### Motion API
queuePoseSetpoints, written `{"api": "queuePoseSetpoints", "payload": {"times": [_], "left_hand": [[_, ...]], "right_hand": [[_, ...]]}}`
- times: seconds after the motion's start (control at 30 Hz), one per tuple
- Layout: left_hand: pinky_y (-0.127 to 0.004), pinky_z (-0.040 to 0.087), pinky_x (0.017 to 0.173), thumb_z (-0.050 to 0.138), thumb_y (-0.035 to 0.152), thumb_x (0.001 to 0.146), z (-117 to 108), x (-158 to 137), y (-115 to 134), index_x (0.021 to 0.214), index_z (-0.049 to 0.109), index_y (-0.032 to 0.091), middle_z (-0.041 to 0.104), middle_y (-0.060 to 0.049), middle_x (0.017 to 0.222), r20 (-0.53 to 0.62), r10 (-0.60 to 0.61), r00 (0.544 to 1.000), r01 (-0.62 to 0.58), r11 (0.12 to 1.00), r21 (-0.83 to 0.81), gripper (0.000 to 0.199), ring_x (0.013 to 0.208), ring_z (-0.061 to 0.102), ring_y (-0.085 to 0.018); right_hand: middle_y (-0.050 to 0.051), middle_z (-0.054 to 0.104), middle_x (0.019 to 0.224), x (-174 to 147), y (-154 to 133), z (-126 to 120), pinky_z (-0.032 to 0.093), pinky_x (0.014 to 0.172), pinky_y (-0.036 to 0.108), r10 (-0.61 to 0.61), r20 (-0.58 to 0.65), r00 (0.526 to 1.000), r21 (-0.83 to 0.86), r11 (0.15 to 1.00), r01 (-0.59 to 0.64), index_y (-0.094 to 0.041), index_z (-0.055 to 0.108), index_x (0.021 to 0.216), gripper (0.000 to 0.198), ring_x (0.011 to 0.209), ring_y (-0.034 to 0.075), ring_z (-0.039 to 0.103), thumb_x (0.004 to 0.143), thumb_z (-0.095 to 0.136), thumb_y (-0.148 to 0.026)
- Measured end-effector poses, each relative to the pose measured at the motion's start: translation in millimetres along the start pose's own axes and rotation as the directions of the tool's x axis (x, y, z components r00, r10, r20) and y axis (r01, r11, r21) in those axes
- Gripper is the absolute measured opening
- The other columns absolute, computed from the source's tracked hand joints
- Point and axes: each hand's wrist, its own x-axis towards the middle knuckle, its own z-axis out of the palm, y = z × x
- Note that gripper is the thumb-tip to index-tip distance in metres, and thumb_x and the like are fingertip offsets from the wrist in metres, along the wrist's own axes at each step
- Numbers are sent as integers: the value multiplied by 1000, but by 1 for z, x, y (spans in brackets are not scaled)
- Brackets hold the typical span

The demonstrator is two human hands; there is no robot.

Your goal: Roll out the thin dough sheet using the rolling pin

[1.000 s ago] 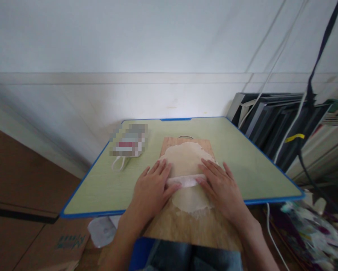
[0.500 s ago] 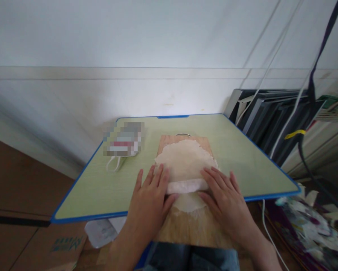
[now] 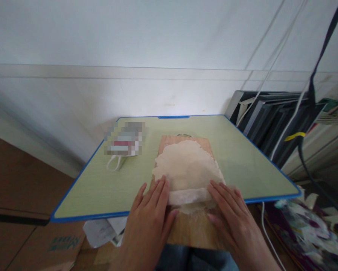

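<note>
A flour-whitened rolling pin (image 3: 189, 196) lies crosswise near the near edge of a thin, ragged sheet of dough (image 3: 187, 163). The dough rests on a wooden cutting board (image 3: 195, 229) and overhangs its sides slightly. My left hand (image 3: 152, 214) lies over the pin's left end, fingers stretched forward and thumb pointing inward. Over the right end is my right hand (image 3: 232, 216), its fingers also stretched out flat. Both palms are down, and they hide the pin's ends.
The board stands on a green table (image 3: 250, 165) with blue edging. A blurred-out package (image 3: 125, 141) with a white loop lies at the back left. Dark panels (image 3: 273, 116) lean at the right, near hanging cables. A cardboard box (image 3: 47, 244) is at lower left.
Both hands and the rolling pin have moved back toward me, down the dough. More of the dough sheet shows beyond the pin, and less on the near side.
</note>
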Motion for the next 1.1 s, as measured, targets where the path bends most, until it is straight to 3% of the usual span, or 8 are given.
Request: {"api": "queuePoseSetpoints", "payload": {"times": [0.17, 0.4, 0.57, 0.77, 0.97, 1.1], "left_hand": [[-47, 37, 102, 38, 29, 91, 2, 9, -6, 132, 42, 7, 50, -15, 135, 12, 38, 999, -38, 999, 19, 47, 124, 48, -26], [-52, 35, 104, 49, 37, 87, 2, 37, -11, 128, 48, 8, 51, -14, 133, 168, -79, 983, 79, 997, 6, 50, 123, 49, -29], [-51, 37, 101, 44, 32, 89, 2, 18, -6, 129, 46, 10, 55, -15, 130, 80, -53, 995, 54, 999, -8, 46, 119, 53, -27], [-47, 39, 99, 38, 32, 91, 1, 0, -4, 131, 42, 9, 53, -13, 132, -9, 57, 998, -57, 998, 12, 46, 119, 53, -26], [-51, 34, 104, 55, 41, 84, -1, 37, -16, 130, 46, 10, 51, -13, 135, 228, -71, 971, 77, 997, -18, 55, 124, 48, -28], [-46, 38, 102, 56, 45, 83, -2, 48, -18, 129, 47, 12, 49, -13, 136, 256, -78, 963, 89, 996, -28, 57, 125, 47, -27]], "right_hand": [[10, 49, 137, 8, 6, 5, 37, 99, 45, -52, 14, 999, -59, 997, 52, -16, 37, 136, 47, 128, 23, 42, 92, 39, -35], [10, 52, 135, 50, 6, 16, 31, 103, 54, 66, 46, 997, -54, 997, -63, -17, 46, 128, 42, 125, 25, 46, 93, 36, -39], [10, 56, 130, 30, 2, 10, 31, 102, 51, 49, -3, 999, -48, 998, -49, -16, 45, 127, 42, 122, 24, 49, 94, 33, -39], [9, 55, 131, 3, 9, 3, 36, 97, 41, -105, -12, 994, -99, 990, 103, -16, 39, 133, 47, 122, 22, 49, 91, 40, -37], [10, 56, 130, 36, 8, 12, 31, 102, 50, 41, 14, 999, -72, 997, -40, -17, 47, 126, 42, 119, 24, 51, 94, 34, -40], [10, 58, 128, 51, 6, 16, 27, 105, 53, 93, 21, 995, -30, 995, -92, -17, 52, 122, 42, 117, 24, 53, 93, 36, -42]]}}
